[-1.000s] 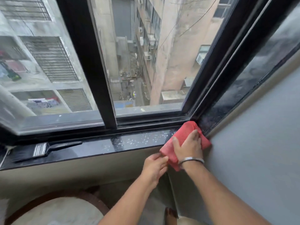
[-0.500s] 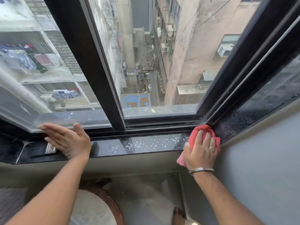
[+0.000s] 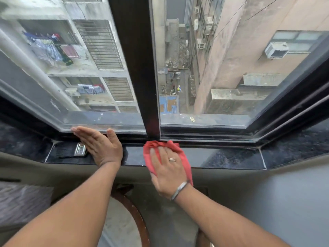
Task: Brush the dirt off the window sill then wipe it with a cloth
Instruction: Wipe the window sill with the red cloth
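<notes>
A black stone window sill (image 3: 227, 158) runs along the base of the window. My right hand (image 3: 167, 168) presses flat on a red cloth (image 3: 186, 163) lying on the sill just below the window's centre post. My left hand (image 3: 100, 146) rests flat on the sill to the left, fingers together and pointing left, holding nothing. A black paint brush (image 3: 71, 150) with a metal ferrule lies on the sill at the left; my left hand covers its handle.
A dark window frame post (image 3: 137, 68) stands upright in the middle, with glass panes on both sides. A grey wall (image 3: 284, 202) lies below and to the right. A round table with a dark wooden rim (image 3: 137, 216) sits below the sill.
My right hand has slid the red cloth leftward along the sill, from the right corner to the centre post. The white specks on the sill are gone. My left hand stays over the brush handle.
</notes>
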